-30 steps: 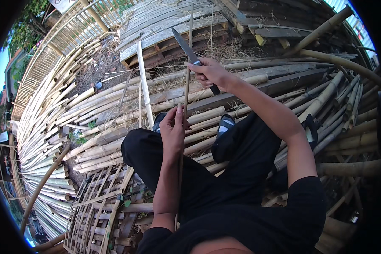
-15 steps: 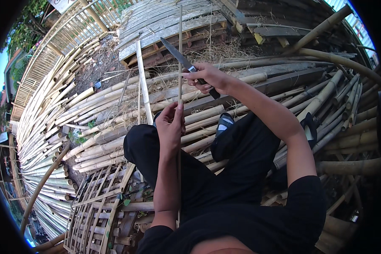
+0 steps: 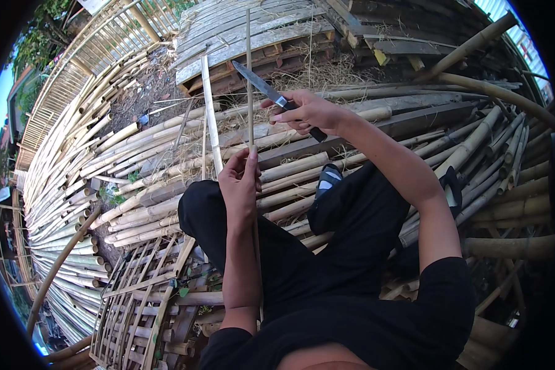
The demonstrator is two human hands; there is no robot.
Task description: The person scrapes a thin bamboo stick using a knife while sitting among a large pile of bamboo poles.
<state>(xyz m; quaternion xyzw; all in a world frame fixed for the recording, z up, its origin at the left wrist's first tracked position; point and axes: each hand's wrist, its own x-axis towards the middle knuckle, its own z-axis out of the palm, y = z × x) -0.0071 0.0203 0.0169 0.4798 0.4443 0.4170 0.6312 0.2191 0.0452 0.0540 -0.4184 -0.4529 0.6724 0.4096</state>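
Observation:
My left hand (image 3: 240, 176) is closed around a long thin bamboo strip (image 3: 250, 80), which stands up past the fingers and runs down along my forearm to my lap. In my right hand (image 3: 308, 114) is a knife (image 3: 257, 80) with a dark handle and a grey blade slanting up to the left. The blade's tip comes close to the strip's upper stretch; whether they touch I cannot tell. The right fingers wrap the handle, with some fingertips loosely spread toward the strip.
Bamboo poles (image 3: 296, 166) lie under and around my legs. Ahead stands a stacked wooden pallet (image 3: 253, 46). A pale split bamboo slat (image 3: 211, 117) leans left of my hand. More poles (image 3: 61, 179) fill the left side, with a bamboo lattice (image 3: 142, 308) near my left elbow.
The bamboo strip and my left hand have shifted a little to the left. My right hand has moved slightly right, and the knife now sits a bit apart from where it crossed the strip.

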